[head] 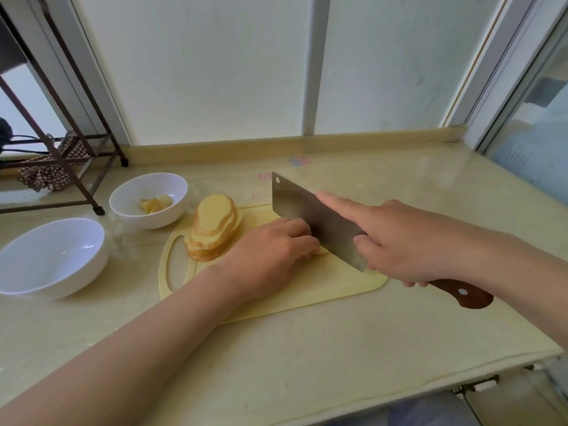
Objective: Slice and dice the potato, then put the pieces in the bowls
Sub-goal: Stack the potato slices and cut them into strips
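A stack of yellow potato slices (213, 230) leans on the left part of the pale yellow cutting board (322, 285). My left hand (270, 253) presses down on more potato, mostly hidden under its curled fingers, with a bit of it showing at the blade. My right hand (408, 241) grips a cleaver (310, 215) by its wooden handle, index finger stretched along the blade's spine. The blade stands on the board right against my left fingertips. A small white bowl (149, 199) behind the board holds a few potato pieces. A larger white bowl (50, 256) at the left is empty.
A dark metal rack (76, 155) with patterned cloth stands at the back left on the counter. The beige counter ends at a windowsill behind and at an edge (430, 376) at the lower right.
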